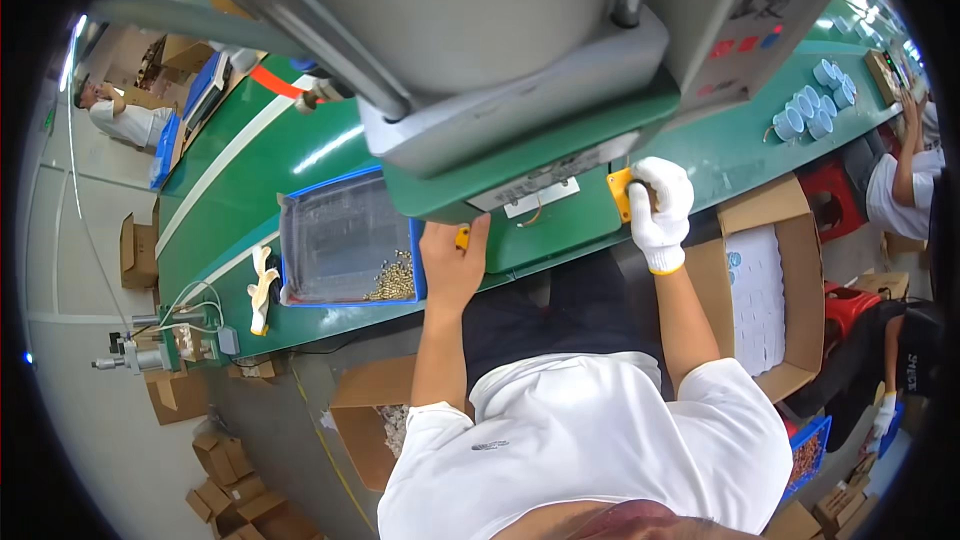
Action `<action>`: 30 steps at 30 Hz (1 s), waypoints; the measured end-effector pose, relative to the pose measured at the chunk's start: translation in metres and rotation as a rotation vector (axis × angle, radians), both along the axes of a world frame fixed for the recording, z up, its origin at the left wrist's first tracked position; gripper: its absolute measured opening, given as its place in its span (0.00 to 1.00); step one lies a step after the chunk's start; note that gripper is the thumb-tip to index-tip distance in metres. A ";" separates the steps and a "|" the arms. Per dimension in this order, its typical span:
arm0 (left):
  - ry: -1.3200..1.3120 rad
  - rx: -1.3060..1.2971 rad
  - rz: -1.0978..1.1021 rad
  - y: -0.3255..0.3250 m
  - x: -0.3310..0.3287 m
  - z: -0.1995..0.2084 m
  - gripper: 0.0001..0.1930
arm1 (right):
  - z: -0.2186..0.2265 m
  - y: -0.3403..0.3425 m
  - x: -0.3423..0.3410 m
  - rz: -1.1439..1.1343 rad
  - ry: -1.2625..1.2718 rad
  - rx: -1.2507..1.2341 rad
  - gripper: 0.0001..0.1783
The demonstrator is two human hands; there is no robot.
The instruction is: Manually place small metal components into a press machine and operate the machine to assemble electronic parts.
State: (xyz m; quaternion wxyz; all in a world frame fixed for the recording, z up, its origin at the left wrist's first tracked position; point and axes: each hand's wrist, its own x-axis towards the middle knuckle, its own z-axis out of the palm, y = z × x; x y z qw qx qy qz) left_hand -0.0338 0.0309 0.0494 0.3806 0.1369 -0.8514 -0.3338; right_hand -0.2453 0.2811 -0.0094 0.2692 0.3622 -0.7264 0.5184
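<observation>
A large grey and green press machine [520, 155] stands in front of me on the green bench. My left hand [452, 262], bare, is curled at a small yellow piece [462, 238] by the machine's left front corner; most of that piece is hidden. My right hand [662, 208] wears a white glove with a yellow cuff. Its fingers close over a yellow plate with a black button [621, 196] at the machine's right front corner. Between my hands, under the press head, lies a white flat part [540, 199] with a thin wire.
A blue-rimmed bin [345, 230] holds small brass-coloured pieces, with a white glove [262, 290] left of it. Light-blue cups [812, 105] stand on the bench at right. Open cardboard boxes [805, 290] flank me below the edge. Co-workers [900, 180] sit at right.
</observation>
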 end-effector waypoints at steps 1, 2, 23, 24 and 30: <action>0.022 -0.047 -0.017 0.000 -0.004 0.006 0.08 | 0.002 0.002 -0.001 0.016 0.015 -0.004 0.17; 0.015 -0.042 -0.022 0.000 -0.009 0.015 0.08 | 0.003 0.005 -0.001 0.037 0.030 -0.009 0.18; -0.019 -0.426 -0.352 -0.030 -0.082 0.082 0.16 | -0.005 0.008 0.003 0.082 0.021 -0.015 0.15; -0.032 -0.448 -0.347 -0.033 -0.082 0.082 0.16 | -0.004 0.007 0.004 0.083 0.025 -0.019 0.15; -0.138 -0.421 -0.411 -0.039 -0.078 0.098 0.12 | -0.005 0.003 0.004 0.079 0.050 -0.002 0.16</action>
